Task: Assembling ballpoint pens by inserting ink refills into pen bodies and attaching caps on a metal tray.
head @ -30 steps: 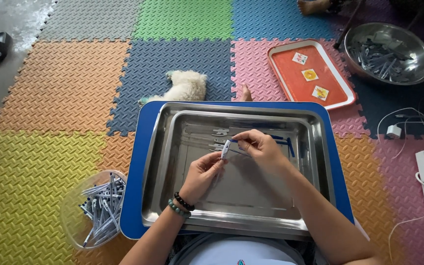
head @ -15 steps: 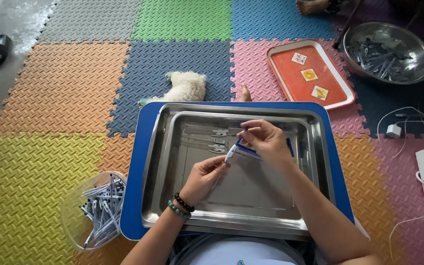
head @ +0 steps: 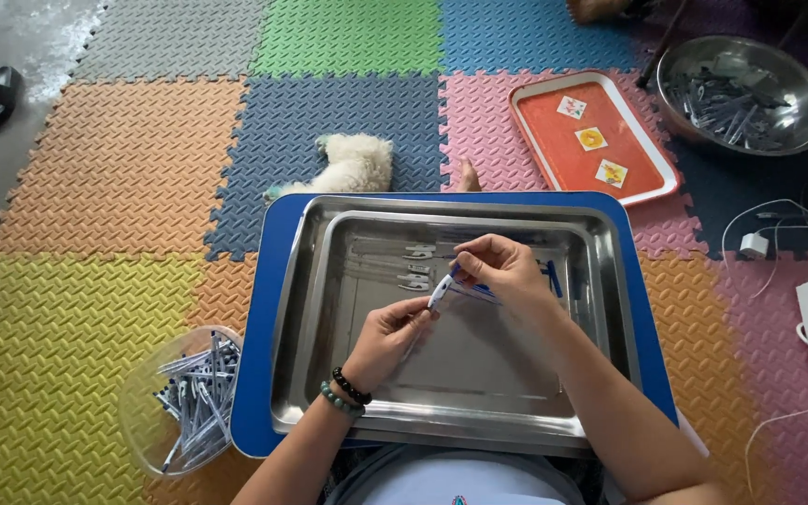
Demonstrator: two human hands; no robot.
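Over the middle of the shiny rectangular steel tray (head: 329, 393), my left hand (head: 387, 337) and right hand (head: 502, 273) pinch a slim white-and-blue plastic pen (head: 440, 292), fingers closed on it. A slack grip could drop it among the loose pen parts (head: 415, 266) toward the tray's far side.

Steel tray (head: 329, 281) glossy; foam mats (head: 95, 187) textured, matt; pen (head: 440, 292) plastic.

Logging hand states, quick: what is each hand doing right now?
Left hand: closed, pinching the lower end of a small white pen.
Right hand: closed, fingers pinched on the pen's upper end and on blue pieces.
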